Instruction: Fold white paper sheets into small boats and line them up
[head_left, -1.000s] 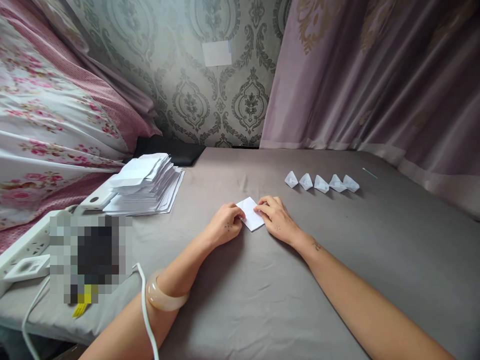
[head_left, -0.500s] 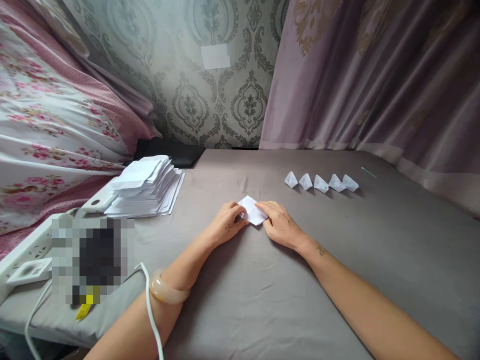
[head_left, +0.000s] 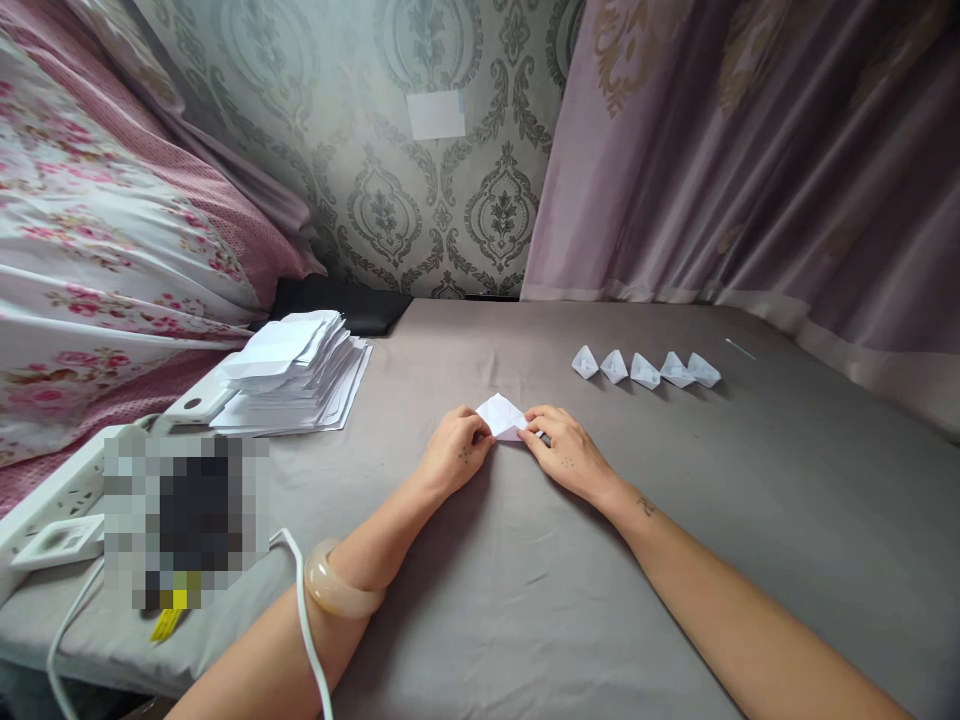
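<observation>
A small folded white paper (head_left: 501, 415) is between my two hands at the middle of the grey cloth. My left hand (head_left: 459, 445) pinches its left corner between thumb and fingers. On the opposite side, my right hand (head_left: 561, 445) grips the right corner, thumb at the lower edge. The near edge of the paper looks turned up, and part of each side is hidden by fingers. Several folded paper boats (head_left: 645, 371) stand in a row beyond my right hand.
A tall stack of white paper (head_left: 292, 375) lies at the left, beside a white power strip (head_left: 67, 490). A white cable (head_left: 304, 610) crosses my left forearm. A thin stick (head_left: 741, 349) lies far right. Behind are a patterned wall and a curtain (head_left: 637, 200).
The paper's near corner has been folded up, so its lower edge is now straight. My right fingers have shifted to pinch the right corner. The view has moved slightly.
</observation>
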